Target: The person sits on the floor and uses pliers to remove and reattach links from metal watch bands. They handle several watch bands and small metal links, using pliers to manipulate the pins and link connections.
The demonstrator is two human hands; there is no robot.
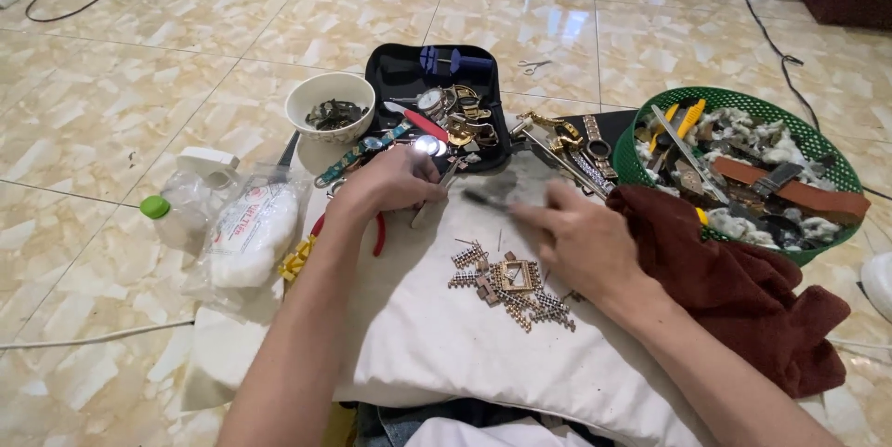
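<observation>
**Two hands at work over a dismantled watch**

Two bare hands meet above a white cloth pad (437,335) laid on a marbled tile floor (111,94), where a square gold-toned watch case with loose metal bracelet links (514,284) lies just in front of the right hand. Those small links sit unguarded on the soft pad; a careless sweep of a wrist could, by the look of it, scatter them onto the tiles. The left hand (395,179) is curled closed around a slim metal tool (433,201), with a small round shiny piece (427,144) at its fingertips. The right hand (576,238), blurred, reaches leftward, fingers pinched on a thin dark tool (485,198). A black tray of watches (390,66), a white bowl (330,105), a green plastic basket (743,164) and a dark red cloth (743,280) ring the pad.
</observation>
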